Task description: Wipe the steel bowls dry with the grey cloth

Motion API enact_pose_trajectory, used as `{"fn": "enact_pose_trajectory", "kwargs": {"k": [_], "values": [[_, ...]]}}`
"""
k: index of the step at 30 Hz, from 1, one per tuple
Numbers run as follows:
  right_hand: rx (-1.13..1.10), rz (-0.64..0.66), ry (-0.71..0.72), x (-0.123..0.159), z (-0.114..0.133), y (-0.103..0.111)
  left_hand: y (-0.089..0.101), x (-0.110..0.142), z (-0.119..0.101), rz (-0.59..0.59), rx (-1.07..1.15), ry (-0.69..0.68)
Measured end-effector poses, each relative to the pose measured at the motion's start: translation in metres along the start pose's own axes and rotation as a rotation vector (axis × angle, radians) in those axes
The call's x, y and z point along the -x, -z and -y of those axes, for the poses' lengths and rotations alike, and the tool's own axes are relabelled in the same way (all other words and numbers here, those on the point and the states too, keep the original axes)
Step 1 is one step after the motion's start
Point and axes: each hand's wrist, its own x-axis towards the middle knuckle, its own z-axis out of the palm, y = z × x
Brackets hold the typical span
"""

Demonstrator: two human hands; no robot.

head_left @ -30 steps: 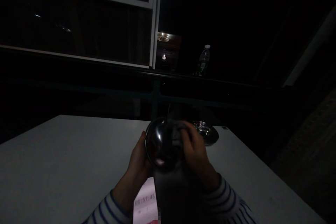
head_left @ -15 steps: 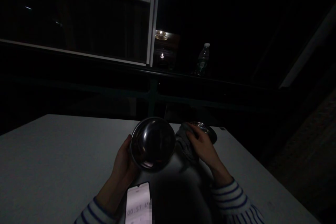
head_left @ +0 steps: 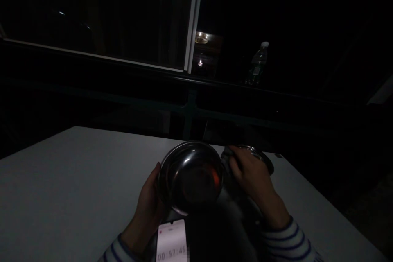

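Dim light is falling on a white table (head_left: 92,180). The left hand (head_left: 150,200) is gripping a steel bowl (head_left: 196,180), its fingers mostly hiding behind; the right hand (head_left: 253,174) is bunching its fingers around a dark cloth (head_left: 227,156). Beyond the phone (head_left: 172,243), the bowl is tilting, its hollow and central axis facing the camera; a metal dish (head_left: 267,164) is resting farther right of the phone.

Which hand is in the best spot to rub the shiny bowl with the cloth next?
Probably the right hand: it holds the cloth close beside the bowl. The left hand holds the bowl's opposite side, so it can steady it.
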Motion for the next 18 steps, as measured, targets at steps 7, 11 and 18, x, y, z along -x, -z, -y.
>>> {"fn": "enact_pose_trajectory", "kwargs": {"k": [7,11,18], "values": [[0.134,-0.057,0.018,0.002,0.006,0.012,0.001,0.001,0.004,-0.007,0.024,0.019],[0.295,-0.134,0.139,0.004,0.009,0.017,-0.001,0.004,0.009,-0.051,-0.012,0.022],[0.339,-0.295,0.391,0.014,0.051,0.007,0.004,0.004,0.015,-0.089,-0.187,0.174]]}}
